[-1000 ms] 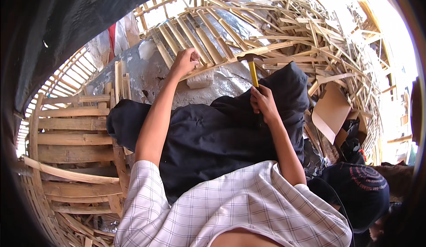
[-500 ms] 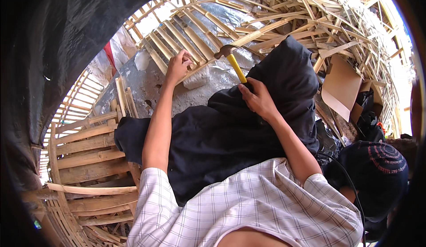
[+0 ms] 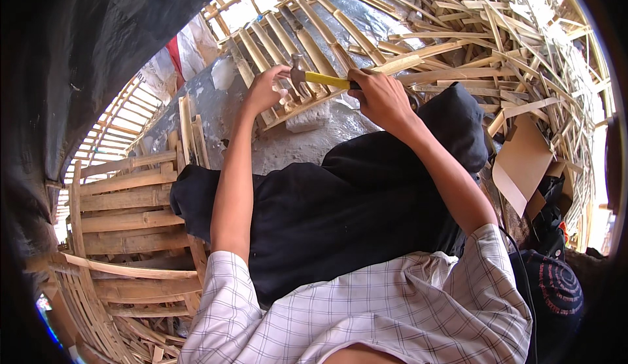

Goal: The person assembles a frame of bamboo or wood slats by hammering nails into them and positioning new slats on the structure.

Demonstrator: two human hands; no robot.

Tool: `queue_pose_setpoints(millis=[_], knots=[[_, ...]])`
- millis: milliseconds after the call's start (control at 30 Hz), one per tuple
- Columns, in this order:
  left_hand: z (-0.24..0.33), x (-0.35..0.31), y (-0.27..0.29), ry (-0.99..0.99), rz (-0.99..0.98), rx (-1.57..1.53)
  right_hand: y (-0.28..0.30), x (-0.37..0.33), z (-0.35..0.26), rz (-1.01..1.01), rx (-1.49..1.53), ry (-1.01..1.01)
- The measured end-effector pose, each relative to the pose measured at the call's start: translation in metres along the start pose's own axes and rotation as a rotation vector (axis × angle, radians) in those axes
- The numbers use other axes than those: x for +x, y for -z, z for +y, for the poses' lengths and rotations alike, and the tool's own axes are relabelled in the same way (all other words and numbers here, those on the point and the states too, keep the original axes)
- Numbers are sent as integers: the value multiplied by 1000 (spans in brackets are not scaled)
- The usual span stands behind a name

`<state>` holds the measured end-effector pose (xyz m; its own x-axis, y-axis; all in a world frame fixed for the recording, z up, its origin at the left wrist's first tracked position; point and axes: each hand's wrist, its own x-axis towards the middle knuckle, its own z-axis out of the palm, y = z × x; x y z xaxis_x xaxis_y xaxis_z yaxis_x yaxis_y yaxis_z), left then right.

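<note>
My right hand (image 3: 381, 101) is wrapped round the grip of a claw hammer (image 3: 329, 80) with a yellow handle. The hammer lies nearly level, its metal head beside the fingertips of my left hand (image 3: 267, 90). Those fingers are bent together at the near edge of a slatted bamboo panel (image 3: 319, 48); whatever they pinch is too small to make out. A bamboo strip runs crosswise under the slat ends, and a rough grey block (image 3: 307, 118) sits below that edge. Whether the hammer head touches the panel, I cannot tell.
Loose split bamboo (image 3: 458, 43) is heaped at the far right, with an open cardboard box (image 3: 521, 161) nearer. Another bamboo slat structure (image 3: 134, 220) stands to my left. Black sheeting (image 3: 104, 43) hangs at upper left. A person's dark printed cap (image 3: 553, 282) shows at lower right.
My right hand has moved forward and left, bringing the hammer from upright over my lap to nearly level beside my left hand. The left hand stays at the panel's edge. The view has shifted slightly.
</note>
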<state>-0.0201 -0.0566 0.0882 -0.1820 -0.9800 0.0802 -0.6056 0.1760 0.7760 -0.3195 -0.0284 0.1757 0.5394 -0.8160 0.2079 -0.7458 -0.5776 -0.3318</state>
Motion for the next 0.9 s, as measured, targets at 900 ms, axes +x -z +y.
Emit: queue_pose_setpoints(millis=[900], knots=[[9,-8,-19,-48,27,218,-10,47,10,-22,-205,202]])
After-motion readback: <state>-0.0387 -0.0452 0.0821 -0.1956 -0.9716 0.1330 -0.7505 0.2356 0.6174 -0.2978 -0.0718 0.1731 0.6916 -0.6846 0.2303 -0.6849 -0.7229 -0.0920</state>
